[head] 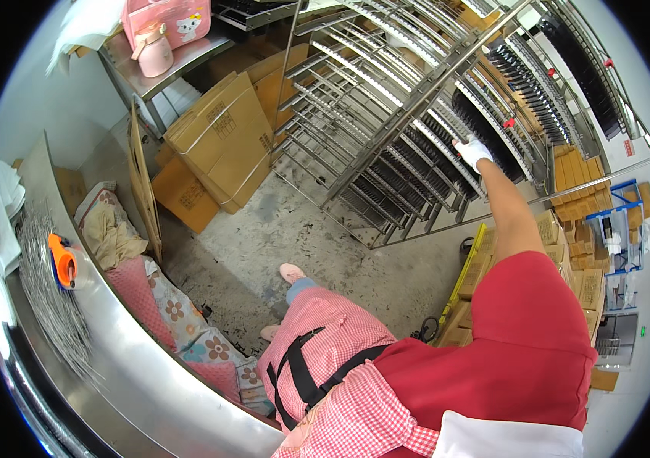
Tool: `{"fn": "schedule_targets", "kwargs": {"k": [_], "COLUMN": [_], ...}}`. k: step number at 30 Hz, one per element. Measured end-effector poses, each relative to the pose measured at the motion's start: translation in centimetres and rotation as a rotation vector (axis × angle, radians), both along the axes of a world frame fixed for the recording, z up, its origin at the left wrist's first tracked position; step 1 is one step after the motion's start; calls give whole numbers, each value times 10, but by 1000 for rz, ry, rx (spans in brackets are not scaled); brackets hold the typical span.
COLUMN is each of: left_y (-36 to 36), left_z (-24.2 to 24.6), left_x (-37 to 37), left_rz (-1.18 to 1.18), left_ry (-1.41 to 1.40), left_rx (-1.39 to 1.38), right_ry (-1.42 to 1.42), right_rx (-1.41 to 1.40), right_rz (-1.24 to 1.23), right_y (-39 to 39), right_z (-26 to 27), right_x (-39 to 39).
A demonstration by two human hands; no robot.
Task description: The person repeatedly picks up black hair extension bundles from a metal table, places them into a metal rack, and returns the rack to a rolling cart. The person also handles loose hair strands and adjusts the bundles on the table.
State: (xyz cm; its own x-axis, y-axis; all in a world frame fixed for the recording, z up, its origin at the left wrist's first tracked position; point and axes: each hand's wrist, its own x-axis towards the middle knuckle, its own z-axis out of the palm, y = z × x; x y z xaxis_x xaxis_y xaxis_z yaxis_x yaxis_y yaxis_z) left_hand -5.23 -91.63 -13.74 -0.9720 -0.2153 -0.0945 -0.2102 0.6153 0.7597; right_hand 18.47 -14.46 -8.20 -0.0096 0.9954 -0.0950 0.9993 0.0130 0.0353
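My right hand (475,153), in a white glove, reaches out to a metal rack (405,109) with many slotted rails. Its thumb and fingertips are at one of the rails (442,140), beside a dense row of black parts (471,111). A small red piece shows by the thumb. Whether the fingers close around the rail cannot be made out. My left hand is out of view. More rows of black parts (399,183) hang on the lower rails, and dark, glossy parts (531,94) fill a tier farther right.
Flattened cardboard boxes (227,131) lean beside the rack. At the left, a steel table (147,366) bears thin metal wires (53,286) and an orange tape dispenser (64,263). Flower-print cushions (173,309) lie below its edge. Stacked cartons (591,286) stand at the right, near a yellow bar (462,275).
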Motion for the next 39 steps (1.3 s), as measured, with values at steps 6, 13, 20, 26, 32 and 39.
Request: {"fn": "schedule_targets", "kwargs": {"k": [6,13,20,26,32,39], "left_y": [11,-7,70,118,87,98], "left_z": [2,27,86,108,75,13], "left_x": [-18,-32,-112,-111,-28,46], "left_rz": [-18,10,-796,-296,587,1221], "left_ry": [-19,33,175,399,832,915], "left_rx": [77,31,-7,-231,-378,-601], "right_ry": [117,388,299,417,1350,788], "right_rx": [-1,-494,-432,-34,20,-1366], "right_rz": [236,467,1620,2627,2574,2968], "right_y": [-166,-271,-361,-484,-525,-626], "right_z": [-12,-16,22,97,189,178], "right_x": [-16,-91,-289,-374,-417,-376]}}
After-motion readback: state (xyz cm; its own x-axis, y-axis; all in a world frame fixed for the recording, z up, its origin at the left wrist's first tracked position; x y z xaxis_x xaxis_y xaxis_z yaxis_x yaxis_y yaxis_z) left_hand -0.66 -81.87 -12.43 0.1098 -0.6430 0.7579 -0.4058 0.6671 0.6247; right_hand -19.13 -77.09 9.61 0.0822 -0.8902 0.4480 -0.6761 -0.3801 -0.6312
